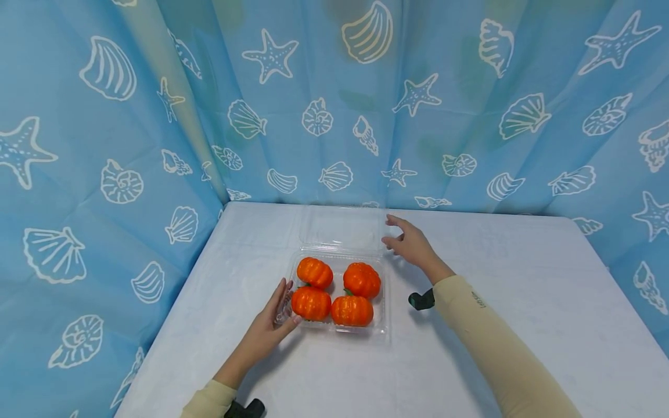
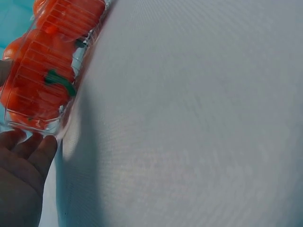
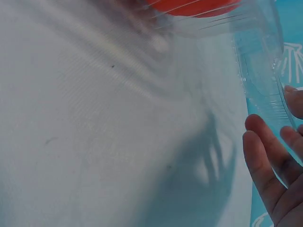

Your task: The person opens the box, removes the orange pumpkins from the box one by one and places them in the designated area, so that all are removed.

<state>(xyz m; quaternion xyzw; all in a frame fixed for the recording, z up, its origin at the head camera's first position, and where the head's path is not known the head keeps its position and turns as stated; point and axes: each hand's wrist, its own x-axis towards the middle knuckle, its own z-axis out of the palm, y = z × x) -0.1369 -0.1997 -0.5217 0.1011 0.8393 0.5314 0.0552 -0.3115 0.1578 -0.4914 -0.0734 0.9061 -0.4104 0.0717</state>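
A clear plastic clamshell box (image 1: 388,307) lies on the table with its lid (image 1: 342,227) folded back toward the curtain. Several small orange pumpkins stand in the base, among them a front right pumpkin (image 1: 352,311) and a back left pumpkin (image 1: 315,272); green stems show. My left hand (image 1: 265,332) holds the base at its front left corner, fingers along the left wall and thumb at the front. Beside the lid's right edge is my right hand (image 1: 410,244), its thumb and fingers spread apart. Whether its fingertips touch the lid is hard to tell.
A white cloth covers the table (image 1: 522,325). Behind it and along the left hangs a blue curtain (image 1: 334,75) printed with shells and starfish. Dark wrist devices show at the right wrist (image 1: 422,299) and the left wrist (image 1: 245,409).
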